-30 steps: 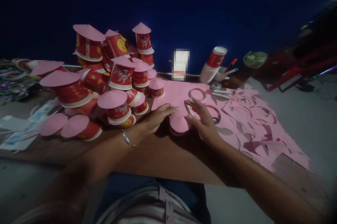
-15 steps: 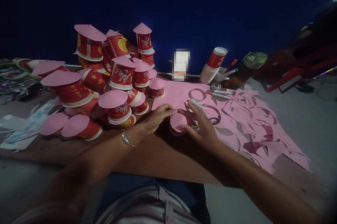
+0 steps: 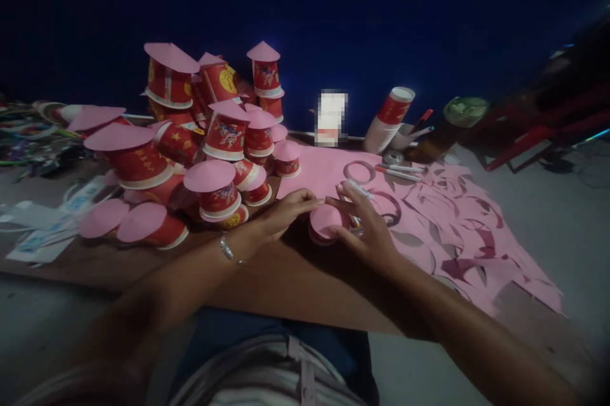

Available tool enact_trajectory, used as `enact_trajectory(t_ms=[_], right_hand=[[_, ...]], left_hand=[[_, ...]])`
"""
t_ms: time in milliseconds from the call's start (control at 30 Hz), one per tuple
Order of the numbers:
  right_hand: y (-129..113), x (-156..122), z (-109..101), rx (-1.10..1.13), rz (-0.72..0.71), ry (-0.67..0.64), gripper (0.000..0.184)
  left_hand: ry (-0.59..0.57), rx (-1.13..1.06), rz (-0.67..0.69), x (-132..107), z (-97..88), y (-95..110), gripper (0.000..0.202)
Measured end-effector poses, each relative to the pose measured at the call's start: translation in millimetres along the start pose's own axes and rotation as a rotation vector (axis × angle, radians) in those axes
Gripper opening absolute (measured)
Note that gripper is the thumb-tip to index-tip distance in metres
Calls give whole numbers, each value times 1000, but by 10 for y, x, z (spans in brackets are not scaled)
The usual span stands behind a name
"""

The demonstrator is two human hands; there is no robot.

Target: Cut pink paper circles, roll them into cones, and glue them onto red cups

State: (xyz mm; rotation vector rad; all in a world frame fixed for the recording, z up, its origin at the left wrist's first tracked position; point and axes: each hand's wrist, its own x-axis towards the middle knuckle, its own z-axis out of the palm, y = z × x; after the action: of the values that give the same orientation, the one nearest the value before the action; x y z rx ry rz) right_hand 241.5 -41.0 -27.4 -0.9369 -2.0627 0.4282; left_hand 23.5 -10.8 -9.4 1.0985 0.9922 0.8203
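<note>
A small pink paper cone (image 3: 326,220) sits like a roof on a paper cup (image 3: 322,241), low over the brown table in front of me. My left hand (image 3: 290,209) pinches at the cone's far left edge, thumb and forefinger together. From the right, my right hand (image 3: 366,225) grips the cone, its thumb on the near side and its forefinger along the far edge. The fingertips of both hands meet behind the cone. Most of the cup is hidden under the cone.
Many red cups with pink cone roofs (image 3: 210,176) are piled on the left. Pink paper offcuts (image 3: 457,215) cover the table's right. Behind stand a leaning stack of paper cups (image 3: 382,133), a tape roll (image 3: 393,158) and markers (image 3: 399,172). A pink sheet (image 3: 314,168) lies beyond my hands.
My view has shifted slightly, so the piled cups appear a little farther right. Both hands keep nearly the same hold on the cone.
</note>
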Motion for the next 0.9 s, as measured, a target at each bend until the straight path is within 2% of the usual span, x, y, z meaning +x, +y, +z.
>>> enact_trajectory(t_ms=[200,400,467,567,667,767,900], right_hand=[[-1,-28,8,16,7,13,82],[1,-42,-14,75,45,-14,82],[14,-40,-21,45,50,-11,79],[17,-25,-36,36,53,-20,75],[-17,-4,-56,88,82,-53,77],[-58,14,-53,135,104,-56,78],[-87,37,-18,89,106,-56,79]], left_hand=[[5,-6,-17,15,-11,-15,47],[-8,-22,36,-9,-139,-123,36],[-58,37,78,-43,-180,-161,45],[-167,182,125,-113,-167,-169,71],[-212,306,147,-178,-75,-121,74],[-136,451,155,-219,19,-81,66],[16,663,219,-247,70,-97,70]])
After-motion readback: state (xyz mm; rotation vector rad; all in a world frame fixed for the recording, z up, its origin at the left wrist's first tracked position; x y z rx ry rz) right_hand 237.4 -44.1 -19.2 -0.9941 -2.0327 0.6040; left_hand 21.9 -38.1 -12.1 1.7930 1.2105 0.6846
